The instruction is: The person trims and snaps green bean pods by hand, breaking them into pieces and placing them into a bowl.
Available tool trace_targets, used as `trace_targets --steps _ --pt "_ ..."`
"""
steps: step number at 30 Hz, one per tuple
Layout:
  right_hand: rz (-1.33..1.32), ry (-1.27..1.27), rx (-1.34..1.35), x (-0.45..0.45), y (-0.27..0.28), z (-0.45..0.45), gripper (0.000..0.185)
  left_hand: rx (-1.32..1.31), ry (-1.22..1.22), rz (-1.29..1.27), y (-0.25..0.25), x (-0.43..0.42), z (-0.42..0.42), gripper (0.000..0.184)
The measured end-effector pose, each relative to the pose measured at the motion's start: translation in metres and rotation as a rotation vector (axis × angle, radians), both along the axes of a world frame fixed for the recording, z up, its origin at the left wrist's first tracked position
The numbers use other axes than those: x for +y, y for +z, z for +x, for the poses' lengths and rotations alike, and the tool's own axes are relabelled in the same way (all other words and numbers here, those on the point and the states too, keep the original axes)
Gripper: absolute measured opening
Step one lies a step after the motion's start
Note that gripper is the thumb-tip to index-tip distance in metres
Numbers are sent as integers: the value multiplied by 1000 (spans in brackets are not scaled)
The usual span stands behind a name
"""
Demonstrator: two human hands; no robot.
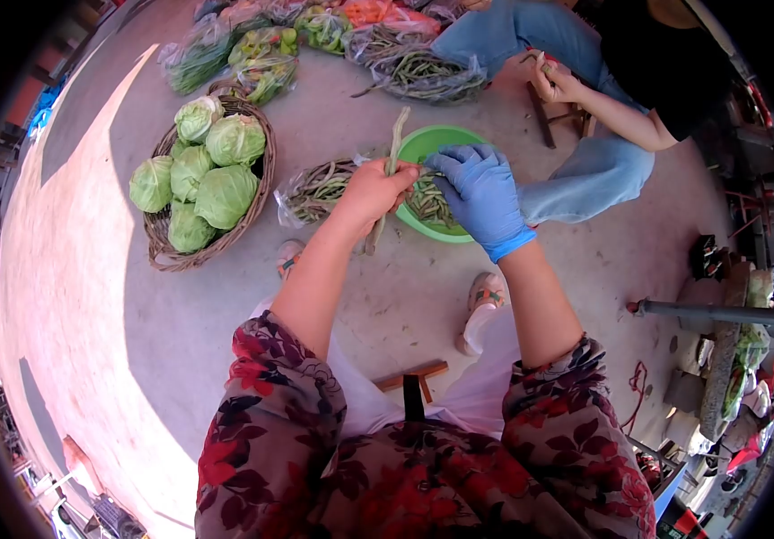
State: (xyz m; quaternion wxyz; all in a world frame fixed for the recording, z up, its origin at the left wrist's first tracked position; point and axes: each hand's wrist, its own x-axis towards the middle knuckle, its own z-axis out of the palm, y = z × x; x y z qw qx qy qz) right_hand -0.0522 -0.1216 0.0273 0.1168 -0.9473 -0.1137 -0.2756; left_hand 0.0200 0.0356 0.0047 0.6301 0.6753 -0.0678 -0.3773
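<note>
My left hand [376, 191], bare, is closed around a few long green beans [397, 135], whose ends stick out above and below the fist. My right hand [481, 193] wears a blue glove, its fingers curled together at a thin bean end between both hands. Beneath them stands a green plastic basin [450, 137] with short bean pieces [430, 203] in it. Left of the basin, a clear plastic bag [293, 199] lies open with more long beans [322, 189] in it.
A wicker basket [266, 171] of several cabbages [225, 196] stands to the left. Bagged vegetables [266, 58] and a bag of beans [423, 72] lie at the back. Another person [584, 171] sits at right, hand raised. A metal pole [710, 313] juts in from the right.
</note>
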Motion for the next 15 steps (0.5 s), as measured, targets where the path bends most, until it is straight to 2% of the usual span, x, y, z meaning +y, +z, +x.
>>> trace_targets --steps 1,4,7,10,13,15 --pt "-89 39 -86 3 1 0 22 39 -6 -16 0 0 -1 15" --pt "-57 41 25 -1 -7 0 23 222 -18 -128 1 -1 0 14" --pt "412 75 176 -7 -5 -1 19 466 -42 -350 1 0 2 16" --pt "1226 152 446 -12 -7 -2 18 553 -91 -501 7 -1 -2 19" --pt "1478 222 478 -17 -6 -1 21 546 -54 -515 10 -4 -5 23" --pt "1747 297 387 -21 -5 1 24 521 20 -477 11 -5 -6 25"
